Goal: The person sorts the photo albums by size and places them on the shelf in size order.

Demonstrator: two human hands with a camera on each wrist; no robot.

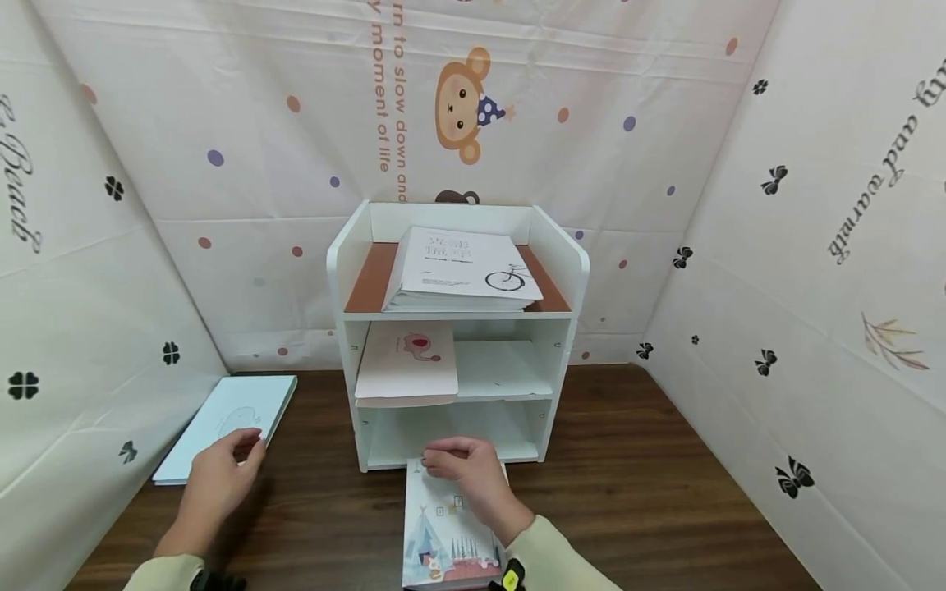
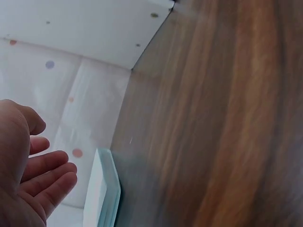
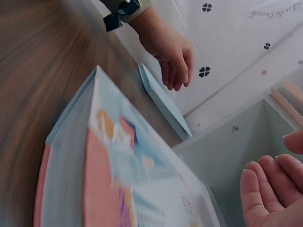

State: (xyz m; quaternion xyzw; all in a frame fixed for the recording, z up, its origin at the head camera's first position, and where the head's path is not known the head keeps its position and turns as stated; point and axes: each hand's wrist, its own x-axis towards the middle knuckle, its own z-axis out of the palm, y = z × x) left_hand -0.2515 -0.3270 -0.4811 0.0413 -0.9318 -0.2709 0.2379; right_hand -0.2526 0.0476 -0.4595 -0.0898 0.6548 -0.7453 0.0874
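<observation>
My left hand [image 1: 222, 484] hovers with loosely bent fingers beside the light-blue notebooks [image 1: 222, 427] at the table's left. Nothing is between its fingers, as the left wrist view also shows. Over the thick stack of illustrated books [image 1: 443, 533], which has a tent picture on top, my right hand [image 1: 473, 480] hangs with relaxed fingers. The right wrist view shows that hand's palm empty, apart from the books. Behind this stack stands a white three-level shelf [image 1: 580, 271]. White books with a bicycle drawing [image 1: 461, 263] lie on top; pink notebooks [image 1: 406, 361] fill the middle level's left side.
The brown wooden table [image 1: 628, 492] extends to the right of the shelf. Patterned white cloth [image 1: 591, 156] hangs behind and along both sides. The shelf's side panels [image 1: 343, 263] rise at left and right of the upper books.
</observation>
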